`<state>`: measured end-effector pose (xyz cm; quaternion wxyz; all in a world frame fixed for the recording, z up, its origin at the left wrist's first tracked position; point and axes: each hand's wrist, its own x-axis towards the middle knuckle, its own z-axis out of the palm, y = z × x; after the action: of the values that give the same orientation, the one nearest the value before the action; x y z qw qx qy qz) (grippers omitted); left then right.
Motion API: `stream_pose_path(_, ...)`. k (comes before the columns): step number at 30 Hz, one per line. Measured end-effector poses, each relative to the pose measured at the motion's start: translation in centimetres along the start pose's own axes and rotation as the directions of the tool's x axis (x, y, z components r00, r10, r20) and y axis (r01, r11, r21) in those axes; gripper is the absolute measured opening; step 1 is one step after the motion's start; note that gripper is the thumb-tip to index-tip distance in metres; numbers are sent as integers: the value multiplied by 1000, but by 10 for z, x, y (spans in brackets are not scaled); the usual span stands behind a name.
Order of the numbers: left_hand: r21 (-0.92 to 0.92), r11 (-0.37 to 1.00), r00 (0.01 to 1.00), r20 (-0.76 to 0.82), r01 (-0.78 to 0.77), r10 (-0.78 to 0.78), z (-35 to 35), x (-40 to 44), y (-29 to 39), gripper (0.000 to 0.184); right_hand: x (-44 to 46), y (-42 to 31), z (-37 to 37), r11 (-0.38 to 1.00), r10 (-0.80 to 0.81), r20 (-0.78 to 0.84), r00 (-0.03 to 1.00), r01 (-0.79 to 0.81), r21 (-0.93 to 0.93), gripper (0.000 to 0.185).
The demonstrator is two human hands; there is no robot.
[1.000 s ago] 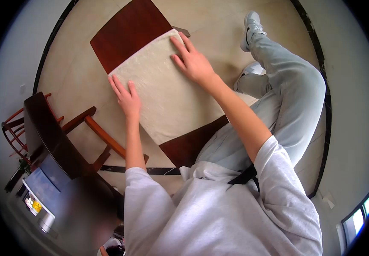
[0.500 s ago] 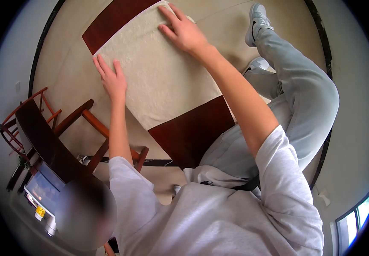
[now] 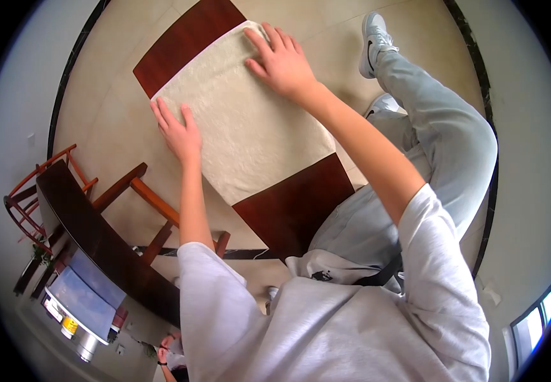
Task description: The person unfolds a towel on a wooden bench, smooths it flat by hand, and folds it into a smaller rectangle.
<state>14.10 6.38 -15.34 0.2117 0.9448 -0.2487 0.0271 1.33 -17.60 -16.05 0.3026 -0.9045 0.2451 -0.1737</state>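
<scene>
A cream cloth lies flat across a dark red-brown wooden surface, whose wood shows beyond the cloth's far and near edges. My left hand rests at the cloth's far left corner, fingers spread along the edge. On the cloth's far right corner lies my right hand, palm down with its fingers apart. Neither hand grips anything. The cloth looks smooth, with faint creases.
Dark wooden furniture with a reddish leg stands at the left, a chair beyond it. At the lower left are a yellow-labelled container and part of another person. My legs extend at the right.
The view has shifted, moving the whole scene in the picture. My right hand's fingers have shifted slightly at the far right corner; both hands remain on the cloth.
</scene>
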Motion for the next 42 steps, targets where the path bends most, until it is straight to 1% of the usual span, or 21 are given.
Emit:
stream_pose_path(1,-9,1000,1000,9,25,-25,-1,-2,2,65,0,-2,-5,981,-88,8,996,88,-175,63)
stream_pose_path(2,-19,998,998,17,53,-53,1,-3,4,65,0,-14,-23,978,-92,8,996,92,-188,63)
stream_pose_path(4,-24,999,999,18,42,-42,4,-1,3,65,-13,-43,-48,931,-268,111,957,286,-225,70)
stream_pose_path(5,-12,999,999,23,31,-31,0,-2,-1,65,-25,-55,-49,936,-261,114,959,280,-214,70)
stream_pose_path(7,7,1000,1000,21,22,-22,-3,-5,-1,65,-49,-68,-46,892,-312,315,896,391,-228,75)
stream_pose_path(8,3,1000,1000,6,12,-12,0,-2,1,66,-61,-65,-38,897,-310,350,884,394,-201,73)
stream_pose_path(13,-56,998,1000,12,22,-21,5,-3,5,65,-74,-38,-23,902,-303,351,886,385,-194,70)
stream_pose_path(15,-51,999,1000,4,-13,13,-5,-3,1,65,-75,-42,-22,902,-315,333,889,390,-188,69)
stream_pose_path(17,-92,995,998,37,49,-46,-3,-3,6,66,-77,-42,-20,902,-322,308,896,389,-190,69)
stream_pose_path(19,-106,994,1000,-4,-3,3,-1,-2,6,66,-76,-42,-22,900,-331,294,897,393,-188,69)
stream_pose_path(21,-47,998,998,35,50,-49,-6,-6,12,66,-86,-45,-20,889,-338,296,893,406,-212,70)
stream_pose_path(22,-97,994,999,-11,51,-52,-10,-7,13,66,-86,-41,-8,895,-362,247,899,409,-176,70)
stream_pose_path(23,81,994,996,-38,-75,78,-12,-19,6,67,-81,-34,-7,900,-382,210,900,414,-139,70)
stream_pose_path(24,271,945,980,-26,-181,195,-7,-29,6,68,-71,-34,-10,880,-402,226,887,443,-172,70)
stream_pose_path(25,250,956,985,-38,-157,171,-7,-37,18,68,-69,-39,-9,883,-381,259,887,433,-182,70)
stream_pose_path(27,130,954,962,80,-270,262,-25,-58,44,68,-79,-42,-18,884,-365,301,881,429,-187,70)
stream_pose_path(28,109,965,967,120,-239,226,-14,-71,41,67,-77,-42,-18,886,-359,297,885,423,-191,70)
stream_pose_path(29,113,968,971,120,-222,208,-10,-76,43,67,-73,-42,-17,890,-353,295,888,416,-188,71)
stream_pose_path(31,227,944,969,110,-240,220,-3,-87,47,67,-70,-39,-18,891,-355,313,881,420,-171,69)
stream_pose_path(33,212,950,968,151,-230,201,-8,-92,45,67,-75,-40,-14,881,-342,301,890,415,-226,69)
stream_pose_path(42,186,957,974,87,-221,208,-7,-85,50,65,-76,-45,-19,859,-356,304,884,437,-266,67)
